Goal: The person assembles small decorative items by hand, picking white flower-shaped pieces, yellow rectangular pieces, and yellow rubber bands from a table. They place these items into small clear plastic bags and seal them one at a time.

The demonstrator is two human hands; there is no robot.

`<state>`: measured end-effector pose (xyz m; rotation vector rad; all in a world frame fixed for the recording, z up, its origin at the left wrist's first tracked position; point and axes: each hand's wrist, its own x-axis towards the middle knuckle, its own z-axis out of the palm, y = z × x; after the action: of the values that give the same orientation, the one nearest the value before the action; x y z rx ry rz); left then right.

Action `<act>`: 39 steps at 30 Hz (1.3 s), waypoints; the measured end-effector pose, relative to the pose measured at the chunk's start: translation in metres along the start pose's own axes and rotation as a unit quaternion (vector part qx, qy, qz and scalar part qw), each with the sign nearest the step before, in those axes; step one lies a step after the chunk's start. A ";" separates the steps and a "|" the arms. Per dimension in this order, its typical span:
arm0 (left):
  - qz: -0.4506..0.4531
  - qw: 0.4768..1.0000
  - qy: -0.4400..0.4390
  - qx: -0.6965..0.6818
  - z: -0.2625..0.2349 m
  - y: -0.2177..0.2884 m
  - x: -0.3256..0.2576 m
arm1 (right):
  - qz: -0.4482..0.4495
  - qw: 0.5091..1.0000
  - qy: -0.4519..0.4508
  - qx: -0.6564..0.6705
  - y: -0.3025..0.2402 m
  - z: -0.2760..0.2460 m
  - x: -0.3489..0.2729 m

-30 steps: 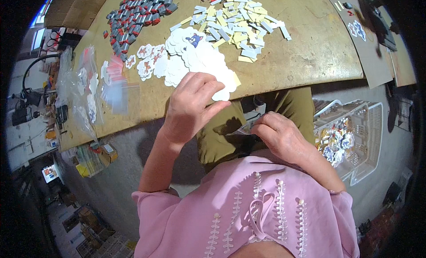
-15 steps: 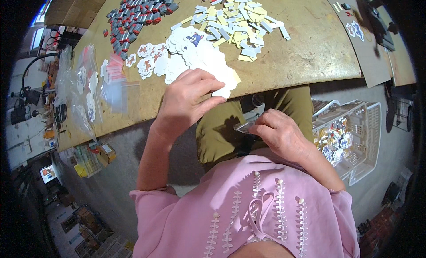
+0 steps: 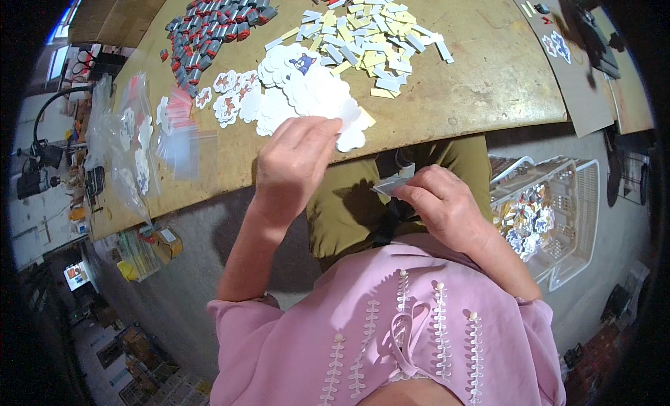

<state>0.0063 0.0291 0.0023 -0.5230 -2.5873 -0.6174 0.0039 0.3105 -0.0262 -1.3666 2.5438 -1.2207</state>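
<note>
readable text: none | pale label (image 3: 168, 233) on brown box (image 3: 166, 250): too small to read

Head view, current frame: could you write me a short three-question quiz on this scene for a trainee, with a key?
1. What lies at the fingertips of the left hand?
A) grey-and-red parts
B) white cutouts
C) yellow bands
2. True or false: the white basket stands off the table, to the person's right.
3. Which hand holds the clear plastic piece?

Key: 1. B; 2. True; 3. The right hand.
</note>
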 end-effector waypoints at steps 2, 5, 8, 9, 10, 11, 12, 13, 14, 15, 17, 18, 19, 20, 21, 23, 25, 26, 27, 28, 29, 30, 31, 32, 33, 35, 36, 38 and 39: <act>-0.031 0.998 0.052 0.013 0.000 -0.006 -0.001 | -0.008 1.000 0.017 -0.018 -0.001 -0.004 0.003; -0.156 0.984 0.083 0.003 -0.006 0.004 -0.003 | -0.009 0.998 0.030 -0.058 -0.003 -0.008 0.010; -0.272 0.953 0.037 -0.130 -0.013 0.040 -0.019 | -0.027 0.998 0.040 -0.048 -0.009 -0.011 0.020; -0.247 0.946 0.033 -0.209 -0.010 0.051 -0.023 | -0.027 0.998 0.041 -0.038 -0.011 -0.011 0.023; -0.221 0.932 0.029 -0.286 -0.009 0.057 -0.026 | -0.026 0.998 0.041 -0.027 -0.014 -0.011 0.024; -0.212 0.939 0.010 -0.272 -0.011 0.059 -0.026 | -0.025 0.999 0.042 -0.017 -0.016 -0.011 0.025; -0.201 0.945 -0.010 -0.259 -0.015 0.061 -0.023 | -0.020 0.999 0.038 -0.007 -0.017 -0.011 0.026; -0.191 0.950 -0.030 -0.246 -0.018 0.063 -0.020 | -0.014 0.999 0.034 0.002 -0.018 -0.010 0.026; -0.186 0.956 -0.053 -0.221 -0.023 0.063 -0.019 | -0.008 0.999 0.029 0.012 -0.019 -0.010 0.026; -0.181 0.961 -0.076 -0.197 -0.029 0.062 -0.018 | 0.000 1.000 0.018 0.018 -0.020 -0.010 0.025; -0.141 0.970 -0.112 -0.162 -0.034 0.057 -0.019 | 0.017 0.999 -0.005 0.029 -0.022 -0.009 0.023; -0.109 0.974 -0.125 -0.151 -0.035 0.055 -0.020 | 0.014 0.999 -0.026 0.043 -0.023 -0.008 0.022; -0.077 0.977 -0.138 -0.140 -0.036 0.054 -0.020 | 0.011 0.997 -0.046 0.055 -0.024 -0.007 0.022; -0.062 0.978 -0.156 -0.122 -0.038 0.056 -0.020 | 0.008 0.995 -0.067 0.068 -0.025 -0.006 0.021; -0.048 0.978 -0.174 -0.104 -0.040 0.059 -0.018 | 0.006 0.993 -0.088 0.080 -0.026 -0.005 0.020; -0.039 0.977 -0.189 -0.093 -0.040 0.063 -0.017 | 0.031 0.990 -0.088 0.101 -0.027 -0.002 0.017; -0.052 0.976 -0.185 -0.103 -0.036 0.065 -0.016 | 0.038 0.990 -0.072 0.118 -0.025 0.000 0.016; -0.104 0.971 -0.153 -0.148 -0.034 0.064 -0.017 | 0.034 0.990 -0.058 0.123 -0.023 0.000 0.014; -0.154 0.961 -0.120 -0.196 -0.028 0.062 -0.018 | 0.034 0.991 -0.041 0.125 -0.020 -0.002 0.013; -0.202 0.945 -0.088 -0.241 -0.026 0.061 -0.019 | 0.034 0.990 -0.027 0.136 -0.020 -0.002 0.014; -0.253 0.927 -0.091 -0.260 -0.030 0.062 -0.018 | 0.035 0.989 -0.012 0.146 -0.020 -0.002 0.016; -0.234 0.930 -0.092 -0.269 -0.029 0.062 -0.019 | 0.035 0.987 0.002 0.156 -0.021 -0.002 0.018; -0.214 0.932 -0.093 -0.277 -0.027 0.061 -0.020 | 0.038 0.986 0.003 0.161 -0.021 0.000 0.018; -0.194 0.934 -0.094 -0.285 -0.025 0.061 -0.022 | 0.038 0.987 -0.002 0.157 -0.019 0.001 0.016; -0.182 0.942 -0.107 -0.261 -0.025 0.058 -0.023 | 0.036 0.988 -0.007 0.153 -0.017 0.003 0.016; -0.139 0.952 -0.129 -0.240 -0.030 0.049 -0.025 | 0.033 0.988 -0.022 0.149 -0.017 0.002 0.015; -0.119 0.956 -0.140 -0.229 -0.031 0.046 -0.026 | 0.031 0.988 -0.033 0.149 -0.018 -0.001 0.016; -0.092 0.960 -0.175 -0.199 -0.036 0.047 -0.027 | 0.022 0.987 -0.055 0.148 -0.018 -0.001 0.016; -0.079 0.961 -0.192 -0.184 -0.038 0.048 -0.028 | 0.015 0.987 -0.067 0.148 -0.019 0.001 0.017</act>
<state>0.0629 0.0428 0.0360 -0.6046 -2.9096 -1.1702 0.0075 0.2916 -0.0092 -1.2905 2.1792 -1.3826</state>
